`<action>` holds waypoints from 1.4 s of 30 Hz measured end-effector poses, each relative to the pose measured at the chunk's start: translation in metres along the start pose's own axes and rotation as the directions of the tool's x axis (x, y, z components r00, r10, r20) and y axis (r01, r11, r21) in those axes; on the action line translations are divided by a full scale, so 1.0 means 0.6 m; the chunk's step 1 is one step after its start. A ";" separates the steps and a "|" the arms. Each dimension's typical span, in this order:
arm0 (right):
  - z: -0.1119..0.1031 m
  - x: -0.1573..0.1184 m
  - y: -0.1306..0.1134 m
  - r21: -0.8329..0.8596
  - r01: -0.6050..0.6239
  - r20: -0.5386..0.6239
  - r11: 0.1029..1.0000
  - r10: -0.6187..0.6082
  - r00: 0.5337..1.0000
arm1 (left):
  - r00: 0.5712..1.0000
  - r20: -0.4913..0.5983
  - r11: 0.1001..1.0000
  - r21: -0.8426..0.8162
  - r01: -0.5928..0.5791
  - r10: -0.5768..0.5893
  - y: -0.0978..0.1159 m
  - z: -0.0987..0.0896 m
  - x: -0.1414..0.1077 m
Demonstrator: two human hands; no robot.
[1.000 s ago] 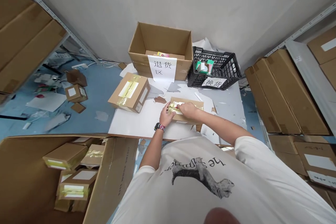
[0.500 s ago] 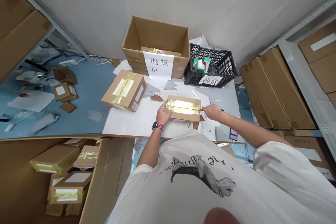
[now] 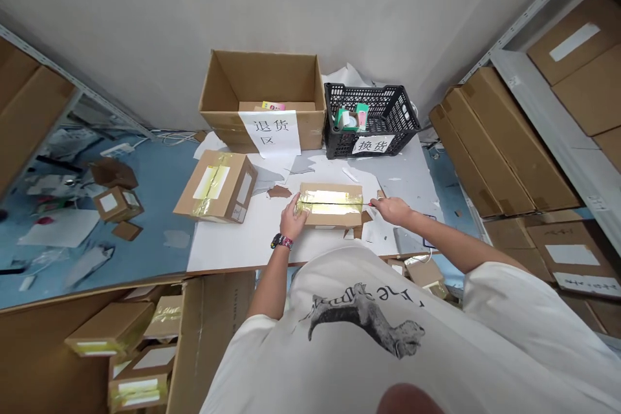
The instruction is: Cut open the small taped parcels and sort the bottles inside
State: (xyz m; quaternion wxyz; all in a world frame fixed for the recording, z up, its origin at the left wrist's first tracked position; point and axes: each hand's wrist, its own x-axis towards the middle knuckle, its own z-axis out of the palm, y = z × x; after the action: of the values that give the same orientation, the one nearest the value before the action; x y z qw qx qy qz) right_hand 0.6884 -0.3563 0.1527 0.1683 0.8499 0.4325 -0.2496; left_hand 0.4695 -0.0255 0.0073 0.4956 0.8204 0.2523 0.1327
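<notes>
Pressing down on the end of a taped cardboard box (image 3: 330, 204) with a spread left hand (image 3: 294, 220), the person pinches a thin tool (image 3: 371, 204), too small to make out, in a narrowly closed right hand (image 3: 392, 210) at the box's other end. The box lies near the front edge of the worktop (image 3: 242, 246), with another taped box (image 3: 217, 186) to its left and a black plastic crate (image 3: 371, 119) behind it.

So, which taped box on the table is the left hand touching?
The box under the left hand; the other box lies untouched, further left.
</notes>
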 end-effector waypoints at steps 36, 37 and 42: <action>0.073 0.018 0.015 0.161 0.117 -0.178 0.980 -0.087 0.980 | 0.844 0.462 0.814 0.357 -0.458 0.272 0.171 0.099 0.144; 0.069 0.018 0.012 0.163 0.127 -0.177 0.978 -0.098 0.979 | 0.846 0.463 0.819 0.355 -0.451 0.266 0.172 0.099 0.144; 0.052 0.022 -0.018 0.180 0.098 -0.191 0.979 -0.063 0.980 | 0.840 0.471 0.809 0.362 -0.462 0.269 0.175 0.098 0.146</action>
State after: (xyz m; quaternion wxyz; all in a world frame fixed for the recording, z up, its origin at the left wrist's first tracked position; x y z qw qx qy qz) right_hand 0.6775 -0.3569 0.1188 0.0362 0.8630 0.4549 -0.2166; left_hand 0.5997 -0.0616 0.0689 0.2903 0.9569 0.0040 -0.0058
